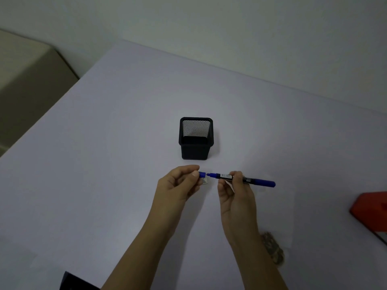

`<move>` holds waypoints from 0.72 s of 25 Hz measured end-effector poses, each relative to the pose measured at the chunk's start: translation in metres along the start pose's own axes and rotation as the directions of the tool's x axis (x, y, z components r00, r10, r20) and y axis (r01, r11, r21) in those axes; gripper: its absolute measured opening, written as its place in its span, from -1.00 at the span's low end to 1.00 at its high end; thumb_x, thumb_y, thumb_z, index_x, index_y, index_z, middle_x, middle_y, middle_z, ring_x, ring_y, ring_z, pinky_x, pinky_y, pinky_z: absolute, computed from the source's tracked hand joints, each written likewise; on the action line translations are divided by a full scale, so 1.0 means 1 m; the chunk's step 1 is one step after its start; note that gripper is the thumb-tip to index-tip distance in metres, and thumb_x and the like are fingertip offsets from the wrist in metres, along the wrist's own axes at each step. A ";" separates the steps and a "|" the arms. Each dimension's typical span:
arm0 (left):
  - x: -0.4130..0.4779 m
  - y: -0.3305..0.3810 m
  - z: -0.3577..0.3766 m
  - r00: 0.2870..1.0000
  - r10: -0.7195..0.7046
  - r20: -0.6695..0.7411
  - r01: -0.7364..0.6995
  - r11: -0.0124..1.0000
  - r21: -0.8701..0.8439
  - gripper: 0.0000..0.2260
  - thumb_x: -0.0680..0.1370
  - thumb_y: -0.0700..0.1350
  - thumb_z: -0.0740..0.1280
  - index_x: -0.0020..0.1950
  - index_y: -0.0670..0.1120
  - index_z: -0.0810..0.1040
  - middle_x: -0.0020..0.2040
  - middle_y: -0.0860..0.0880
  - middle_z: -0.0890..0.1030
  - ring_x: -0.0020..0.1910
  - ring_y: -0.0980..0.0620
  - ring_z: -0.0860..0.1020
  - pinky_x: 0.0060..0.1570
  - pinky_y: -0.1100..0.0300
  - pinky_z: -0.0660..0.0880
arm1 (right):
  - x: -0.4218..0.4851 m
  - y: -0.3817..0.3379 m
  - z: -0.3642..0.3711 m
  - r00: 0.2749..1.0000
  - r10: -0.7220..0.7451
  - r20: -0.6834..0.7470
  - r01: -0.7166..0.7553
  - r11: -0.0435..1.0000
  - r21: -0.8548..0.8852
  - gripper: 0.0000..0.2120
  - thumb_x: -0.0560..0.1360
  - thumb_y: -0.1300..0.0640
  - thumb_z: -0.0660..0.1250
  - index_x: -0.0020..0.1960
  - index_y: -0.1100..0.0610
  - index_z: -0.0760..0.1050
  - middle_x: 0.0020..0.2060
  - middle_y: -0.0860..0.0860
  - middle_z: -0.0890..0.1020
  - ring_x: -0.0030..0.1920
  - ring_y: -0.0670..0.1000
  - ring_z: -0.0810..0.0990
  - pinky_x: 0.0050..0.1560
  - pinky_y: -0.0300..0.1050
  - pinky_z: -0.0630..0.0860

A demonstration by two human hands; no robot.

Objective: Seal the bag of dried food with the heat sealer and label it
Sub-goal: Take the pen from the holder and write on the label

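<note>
My right hand (234, 191) grips a blue marker (251, 180) by its black barrel, lying level with its bare tip pointing left. My left hand (180, 185) pinches the marker's blue cap (202, 174) just off the tip, with a small gap between cap and tip. A small white label (204, 181) shows under my left fingers. The bag of dried food (272, 250) lies on the table, mostly hidden behind my right forearm. An empty black mesh pen holder (196, 139) stands just beyond my hands.
A red object (372, 214) sits at the table's right edge. A dark object (73, 282) pokes in at the bottom left. The white table (104, 164) meets a wall at the back, and a beige surface (27, 80) lies past its left edge.
</note>
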State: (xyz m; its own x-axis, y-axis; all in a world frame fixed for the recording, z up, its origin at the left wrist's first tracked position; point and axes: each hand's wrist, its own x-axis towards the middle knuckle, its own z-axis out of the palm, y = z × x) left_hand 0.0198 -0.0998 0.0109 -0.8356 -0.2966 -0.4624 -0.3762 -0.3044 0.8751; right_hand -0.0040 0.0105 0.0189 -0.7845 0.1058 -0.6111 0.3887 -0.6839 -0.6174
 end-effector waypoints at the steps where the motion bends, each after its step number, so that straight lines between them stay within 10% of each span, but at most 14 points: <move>1: 0.000 0.000 0.001 1.000 0.012 0.006 -0.012 1.000 0.019 -0.87 0.54 -0.20 0.30 -0.01 -0.04 0.61 -0.20 0.04 0.71 -0.19 0.12 0.66 -0.16 0.34 0.58 | 0.001 0.002 0.000 1.000 -0.007 0.012 0.008 0.999 -0.033 -0.87 0.56 0.19 0.17 -0.11 0.16 0.46 -0.48 -0.10 0.65 -0.39 -0.16 0.64 -0.37 -0.37 0.55; 7: 0.003 0.001 0.002 0.996 0.084 0.026 -0.087 0.987 0.135 -0.88 0.53 -0.20 0.30 -0.10 -0.03 0.61 -0.29 0.05 0.68 -0.31 0.17 0.63 -0.25 0.41 0.54 | 0.007 0.011 -0.009 0.982 -0.143 0.122 0.181 0.897 -0.404 -0.89 0.50 0.18 0.27 -0.17 0.10 0.55 -0.41 -0.15 0.65 -0.29 -0.20 0.61 -0.22 -0.40 0.53; 18: 0.002 0.002 0.000 1.000 0.027 0.004 -0.027 0.997 0.075 -0.84 0.53 -0.12 0.30 -0.16 -0.11 0.64 -0.42 0.01 0.62 -0.42 0.17 0.54 -0.32 0.37 0.52 | 0.015 0.015 -0.015 0.943 -0.187 0.276 0.304 0.822 -0.482 -0.90 0.50 0.22 0.26 -0.15 0.12 0.54 -0.36 -0.11 0.65 -0.26 -0.20 0.61 -0.20 -0.38 0.53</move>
State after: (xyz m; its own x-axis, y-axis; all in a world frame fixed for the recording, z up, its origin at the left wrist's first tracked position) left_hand 0.0177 -0.1012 0.0122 -0.8473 -0.3008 -0.4377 -0.3822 -0.2269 0.8958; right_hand -0.0024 0.0128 -0.0065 -0.9457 0.0289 -0.3239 0.3136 -0.1816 -0.9320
